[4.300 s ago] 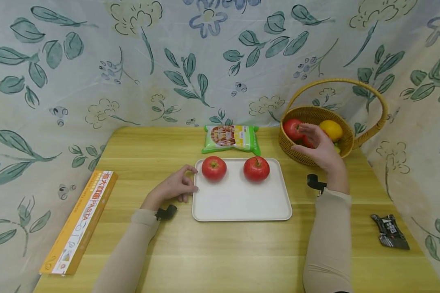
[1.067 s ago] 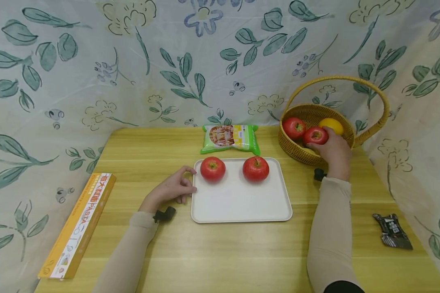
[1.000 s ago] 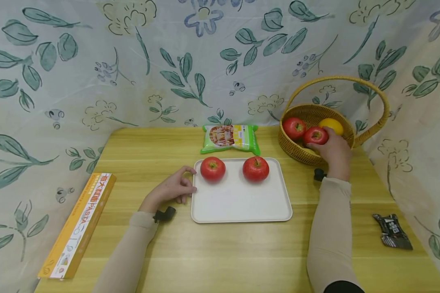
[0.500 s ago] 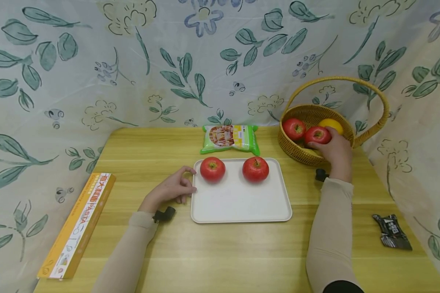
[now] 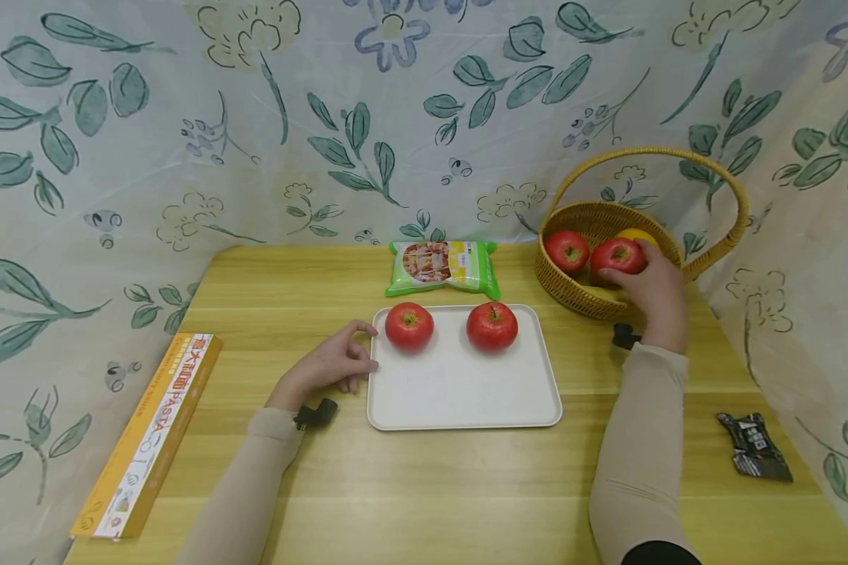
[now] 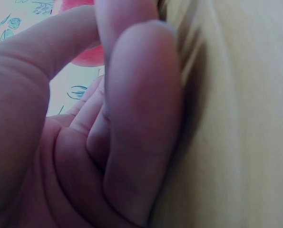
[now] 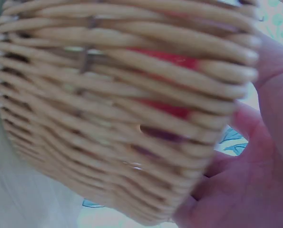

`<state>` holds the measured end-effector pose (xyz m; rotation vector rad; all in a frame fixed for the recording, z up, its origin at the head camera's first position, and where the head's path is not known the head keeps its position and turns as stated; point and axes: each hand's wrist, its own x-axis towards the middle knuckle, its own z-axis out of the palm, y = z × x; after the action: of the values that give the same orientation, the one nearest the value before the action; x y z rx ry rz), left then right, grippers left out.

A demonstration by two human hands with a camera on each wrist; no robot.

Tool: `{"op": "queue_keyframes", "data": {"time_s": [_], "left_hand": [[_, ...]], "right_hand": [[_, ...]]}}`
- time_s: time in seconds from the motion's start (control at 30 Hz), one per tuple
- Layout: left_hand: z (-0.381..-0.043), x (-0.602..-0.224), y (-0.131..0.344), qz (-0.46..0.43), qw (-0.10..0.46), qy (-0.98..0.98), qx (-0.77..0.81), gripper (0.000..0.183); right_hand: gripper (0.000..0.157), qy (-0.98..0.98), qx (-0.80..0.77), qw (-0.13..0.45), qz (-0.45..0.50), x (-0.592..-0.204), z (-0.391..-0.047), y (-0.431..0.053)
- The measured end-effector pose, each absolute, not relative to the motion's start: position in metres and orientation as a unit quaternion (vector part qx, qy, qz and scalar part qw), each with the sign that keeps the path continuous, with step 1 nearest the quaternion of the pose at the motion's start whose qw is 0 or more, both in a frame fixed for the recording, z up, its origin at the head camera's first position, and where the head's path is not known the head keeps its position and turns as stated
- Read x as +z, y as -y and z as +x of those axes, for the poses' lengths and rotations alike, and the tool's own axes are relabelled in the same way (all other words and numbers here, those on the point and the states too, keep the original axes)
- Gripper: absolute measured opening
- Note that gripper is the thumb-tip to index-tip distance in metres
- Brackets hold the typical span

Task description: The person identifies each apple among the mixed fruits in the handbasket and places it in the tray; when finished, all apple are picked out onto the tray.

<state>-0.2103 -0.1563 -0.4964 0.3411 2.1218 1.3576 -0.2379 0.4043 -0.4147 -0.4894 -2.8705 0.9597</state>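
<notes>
In the head view, my right hand (image 5: 659, 292) grips a red apple (image 5: 618, 256) inside the wicker basket (image 5: 578, 297). A second red apple (image 5: 567, 251) sits to its left, and part of a yellow fruit (image 5: 636, 235) shows behind. The right wrist view has the basket's woven wall (image 7: 117, 95) between the camera and the fruit, hiding most of the grip. My left hand (image 5: 328, 359) rests at the left rim of a white tray (image 5: 462, 392), thumb and index fingertips touching it, other fingers loosely bent. Two red apples, left (image 5: 410, 326) and right (image 5: 492, 326), sit along the tray's far side.
A green food packet (image 5: 441, 268) lies behind the tray. An orange pasta box (image 5: 148, 435) lies along the table's left side, and a small black wrapper (image 5: 754, 447) lies at the right. The basket's tall handle (image 5: 650, 151) arches over its opening.
My right hand, seen over the basket at first, has come down onto the apple inside. Lately hand and apple shift slightly right, covering more of the yellow fruit. The left hand stays put.
</notes>
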Motion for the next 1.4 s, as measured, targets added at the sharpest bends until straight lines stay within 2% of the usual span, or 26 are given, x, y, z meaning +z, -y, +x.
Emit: {"op": "queue_keyframes", "data": {"time_s": [0.33, 0.63, 0.9, 1.13, 1.4], "left_hand": [[-0.209, -0.496, 0.157, 0.129, 0.291, -0.803, 0.504, 0.065], [-0.209, -0.496, 0.157, 0.128, 0.292, -0.801, 0.507, 0.064], [-0.209, -0.496, 0.157, 0.127, 0.291, -0.803, 0.504, 0.064], [-0.21, -0.497, 0.157, 0.13, 0.291, -0.803, 0.504, 0.065], [-0.21, -0.498, 0.159, 0.134, 0.29, -0.802, 0.504, 0.064]], "right_hand": [[0.104, 0.931, 0.322, 0.069, -0.156, -0.394, -0.229, -0.394], [0.106, 0.931, 0.329, 0.07, -0.141, -0.366, -0.214, -0.374], [0.094, 0.923, 0.349, 0.114, -0.115, -0.352, -0.212, -0.345], [0.081, 0.912, 0.386, 0.132, -0.049, -0.347, -0.211, -0.318], [0.076, 0.912, 0.391, 0.123, 0.031, -0.349, -0.214, -0.282]]}}
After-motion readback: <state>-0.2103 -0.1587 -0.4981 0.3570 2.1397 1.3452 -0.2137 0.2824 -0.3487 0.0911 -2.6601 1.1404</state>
